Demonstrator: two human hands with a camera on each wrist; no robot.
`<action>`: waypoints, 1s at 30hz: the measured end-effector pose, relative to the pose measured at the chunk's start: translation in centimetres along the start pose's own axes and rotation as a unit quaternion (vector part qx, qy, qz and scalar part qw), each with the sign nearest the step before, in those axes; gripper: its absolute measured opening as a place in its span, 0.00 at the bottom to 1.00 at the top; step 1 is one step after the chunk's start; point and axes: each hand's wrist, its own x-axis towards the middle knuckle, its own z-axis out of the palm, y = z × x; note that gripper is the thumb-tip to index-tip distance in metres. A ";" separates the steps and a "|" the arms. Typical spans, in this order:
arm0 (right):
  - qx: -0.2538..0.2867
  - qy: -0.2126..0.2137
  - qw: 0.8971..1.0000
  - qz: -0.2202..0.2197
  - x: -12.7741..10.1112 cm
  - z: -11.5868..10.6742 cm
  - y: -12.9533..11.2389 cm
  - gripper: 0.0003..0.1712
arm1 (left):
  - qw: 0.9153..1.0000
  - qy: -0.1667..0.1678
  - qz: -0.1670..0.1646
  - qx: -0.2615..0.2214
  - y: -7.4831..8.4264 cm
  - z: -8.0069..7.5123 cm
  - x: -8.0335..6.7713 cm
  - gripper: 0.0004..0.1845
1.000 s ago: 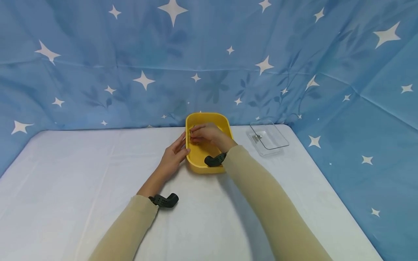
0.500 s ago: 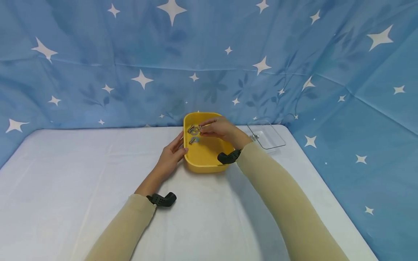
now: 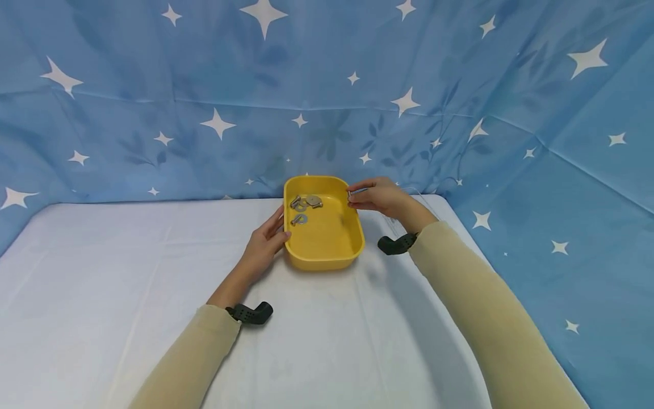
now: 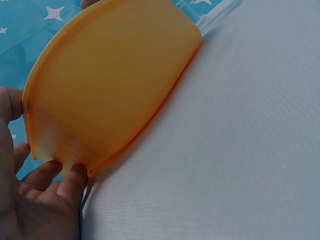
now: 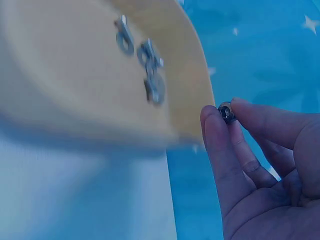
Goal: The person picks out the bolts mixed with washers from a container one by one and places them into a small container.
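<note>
A yellow plastic tub (image 3: 327,250) (image 4: 110,85) (image 5: 75,80) stands at the back middle of the white table. Several metal bolts and washers (image 3: 304,207) (image 5: 145,65) lie in its far left corner. My left hand (image 3: 265,241) (image 4: 45,200) rests with straight fingers against the tub's left wall. My right hand (image 3: 375,196) (image 5: 260,160) hovers over the tub's right rim and pinches a small metal bolt (image 3: 350,194) (image 5: 226,112) between thumb and fingertips.
A clear plastic tray (image 3: 420,200) sits right of the tub, mostly hidden behind my right hand. A blue star-printed cloth (image 3: 153,102) walls the back and right side. The table (image 3: 102,295) is covered in white cloth.
My right hand has lifted out of the tub and moved right across its rim, carrying a small bolt. The bolts and washers in the tub came into sight. My left hand stayed put.
</note>
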 end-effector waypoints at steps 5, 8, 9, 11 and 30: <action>-0.016 0.002 1.000 0.005 -0.6 -2.8 0.9 0.27 | 1.000 -0.003 -0.002 0.003 0.0 -0.2 -0.1 0.37; -0.025 0.005 1.000 0.007 -0.9 -4.3 1.4 0.27 | 1.000 -0.002 -0.003 0.004 0.0 -0.2 -0.1 0.37; -0.028 0.008 1.000 0.008 -0.9 -4.8 1.6 0.27 | 1.000 -0.001 -0.003 0.004 0.0 -0.2 -0.1 0.37; -0.033 0.014 0.999 0.012 -1.0 -5.6 1.9 0.27 | 1.000 0.000 -0.006 0.004 0.0 -0.3 -0.2 0.37; -0.033 0.037 0.998 0.047 -0.9 -10.6 5.9 0.32 | 1.000 0.003 -0.012 0.006 0.1 -0.1 -0.1 0.37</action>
